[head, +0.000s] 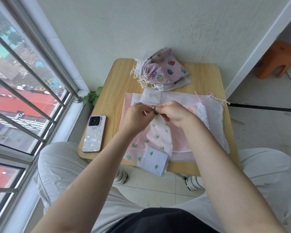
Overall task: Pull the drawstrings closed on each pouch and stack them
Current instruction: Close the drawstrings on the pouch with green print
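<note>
a person seated at a small wooden worktop is working on a cactus pouch, whose long axis is running from the near edge, where its bottom is overhanging, away to a gathered neck between the hands. the left hand and right hand are meeting at that neck, fingers curled and pinching at what looks like a dark cord there; which hand is holding the cord and which the fabric cannot be told. both hands are equally near the neck, one to either side, so the closing pull would, by the look of it, be going outward across the pouch's axis. beneath it, flat pink and white pouches are lying spread, their cords trailing to the right rim. a phone is lying face down at the left edge. farther off, by the wall, a stack of cinched pouches is resting, a fruit-print one on top, well apart from the hands and straight beyond the neck.
</note>
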Demonstrator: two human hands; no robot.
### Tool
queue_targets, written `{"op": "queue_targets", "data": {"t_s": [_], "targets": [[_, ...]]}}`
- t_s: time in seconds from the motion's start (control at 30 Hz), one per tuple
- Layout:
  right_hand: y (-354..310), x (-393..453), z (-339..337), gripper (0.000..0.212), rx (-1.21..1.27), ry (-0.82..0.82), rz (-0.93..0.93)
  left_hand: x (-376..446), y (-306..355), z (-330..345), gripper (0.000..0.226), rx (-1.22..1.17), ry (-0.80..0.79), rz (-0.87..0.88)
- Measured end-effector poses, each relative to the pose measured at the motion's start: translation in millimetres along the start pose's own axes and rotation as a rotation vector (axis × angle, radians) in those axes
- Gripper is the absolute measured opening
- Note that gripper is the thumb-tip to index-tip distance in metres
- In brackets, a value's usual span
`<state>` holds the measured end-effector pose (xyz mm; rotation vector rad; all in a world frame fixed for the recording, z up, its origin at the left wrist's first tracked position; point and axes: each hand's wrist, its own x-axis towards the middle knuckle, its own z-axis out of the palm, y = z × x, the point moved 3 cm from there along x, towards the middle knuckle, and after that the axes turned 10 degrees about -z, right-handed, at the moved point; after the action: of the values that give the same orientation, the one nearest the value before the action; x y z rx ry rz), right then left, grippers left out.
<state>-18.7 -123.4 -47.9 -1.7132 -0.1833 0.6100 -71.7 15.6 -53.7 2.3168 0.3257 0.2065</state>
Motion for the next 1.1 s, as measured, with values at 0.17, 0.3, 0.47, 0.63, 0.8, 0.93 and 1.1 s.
{"op": "queue_targets", "data": {"t_s": [0.17, 0.3, 0.47, 0.63, 0.8, 0.93, 1.1], "targets": [[0.5, 0.5, -0.2, 0.013, 0.010, 0.027, 0.000, -1.5, 1.7, 1.5, 0.013, -0.019, 0.015, -0.035], [-0.3, -1.2, -3.6, 0.017, 0.032, 0.020, -0.028, 1.9, 0.1, 0.7, 0.014, 0.045, 0.035, -0.040], [-1.6, -0.9, -16.9, 0.009, -0.239, 0.163, -0.107, 5.2, -0.7, -7.8, 0.010, 0.076, 0.008, -0.089], [-6.4, -0.7, -27.8, 0.015, -0.646, 0.392, -0.241, 11.5, -3.5, -20.1, 0.015, 0.178, -0.077, -0.189], [-13.5, 2.4, -20.9, 0.021, -0.843, 0.410, -0.334, 14.4, 2.4, -17.0, 0.023, 0.664, -0.406, -0.136], [-12.9, 6.8, -12.5, 0.023, -0.909, 0.388, -0.386, 16.5, 10.6, -11.5, 0.022, 0.924, -0.498, -0.105], [-9.9, 11.8, -21.7, 0.018, -0.803, 0.352, -0.391, 31.4, 10.9, -15.9, 0.039, 0.735, -0.340, 0.026]]}}
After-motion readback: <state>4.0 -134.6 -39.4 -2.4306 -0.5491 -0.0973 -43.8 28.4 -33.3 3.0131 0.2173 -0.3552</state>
